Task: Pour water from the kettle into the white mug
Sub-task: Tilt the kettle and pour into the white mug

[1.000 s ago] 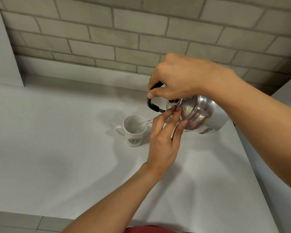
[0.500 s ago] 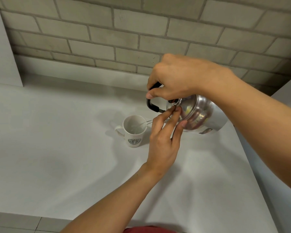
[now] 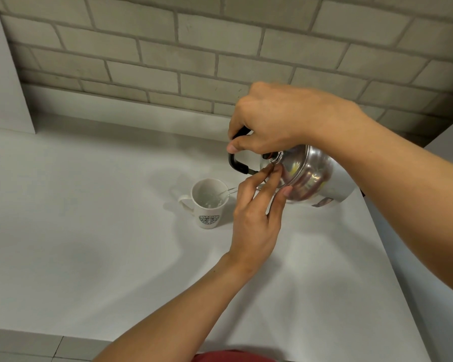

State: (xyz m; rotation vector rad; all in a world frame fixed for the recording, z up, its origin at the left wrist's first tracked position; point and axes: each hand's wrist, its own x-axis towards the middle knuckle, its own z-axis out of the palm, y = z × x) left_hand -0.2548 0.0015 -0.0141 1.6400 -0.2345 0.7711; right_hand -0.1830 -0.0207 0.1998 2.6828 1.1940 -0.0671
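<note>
- Tilting over a white counter (image 3: 89, 231), a steel kettle (image 3: 311, 176) sends a thin stream into the mug (image 3: 208, 202) to its left.
- Right hand (image 3: 272, 121) is closed around the kettle's black handle (image 3: 237, 164).
- Left hand (image 3: 256, 218) has its fingertips pressed on the lid, fingers extended.
- Mug bears a round green logo (image 3: 209, 220), its lettering blurred.
- Grey brick wall (image 3: 194, 48) stands behind.

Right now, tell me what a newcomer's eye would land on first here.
First, the shiny steel kettle, tipped toward the left at centre right, its black handle gripped by the right hand while the left hand steadies its lid. Next, the thin stream of water falling into the white mug standing upright on the pale counter.
</note>
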